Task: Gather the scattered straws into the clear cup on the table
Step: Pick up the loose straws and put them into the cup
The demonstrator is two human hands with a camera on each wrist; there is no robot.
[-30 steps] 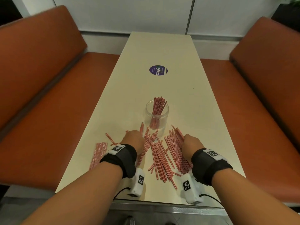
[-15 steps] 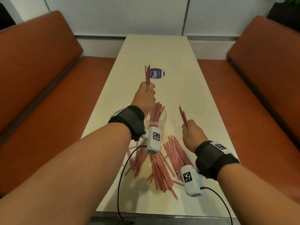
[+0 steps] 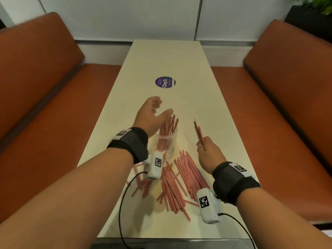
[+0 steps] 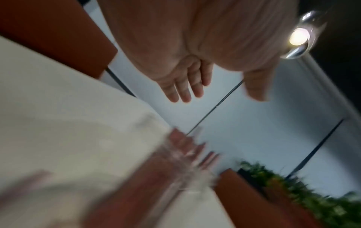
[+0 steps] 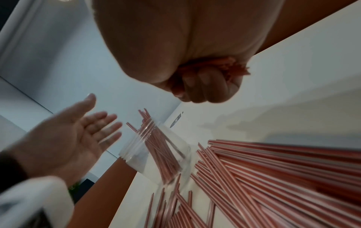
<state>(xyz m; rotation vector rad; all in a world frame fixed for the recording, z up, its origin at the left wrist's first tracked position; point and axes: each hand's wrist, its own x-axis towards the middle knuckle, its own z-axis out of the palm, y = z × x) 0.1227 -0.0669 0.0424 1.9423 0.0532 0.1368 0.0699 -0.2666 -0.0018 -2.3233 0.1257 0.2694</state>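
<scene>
A clear cup [image 3: 168, 142] [image 5: 136, 154] stands mid-table with many red-and-white straws [image 3: 168, 128] upright in it. My left hand [image 3: 154, 112] [image 4: 197, 86] [image 5: 82, 129] hovers just above and left of the cup's mouth, fingers spread, holding nothing. To the cup's right my right hand [image 3: 206, 150] [image 5: 203, 86] grips a small bundle of straws [image 3: 198, 131] that points upward. A heap of loose straws [image 3: 177, 178] [image 5: 273, 177] lies on the table in front of the cup, partly hidden by my left wrist camera.
The cream table [image 3: 161, 60] is long and narrow, with a round purple sticker [image 3: 165, 82] beyond the cup. Orange bench seats [image 3: 45, 90] [image 3: 287, 83] flank both sides. A wall closes the far end. Cables trail off the near edge.
My left hand has let go of its straws over the cup and opened, dropping lower. The right hand still holds its bundle, nearly in the same place.
</scene>
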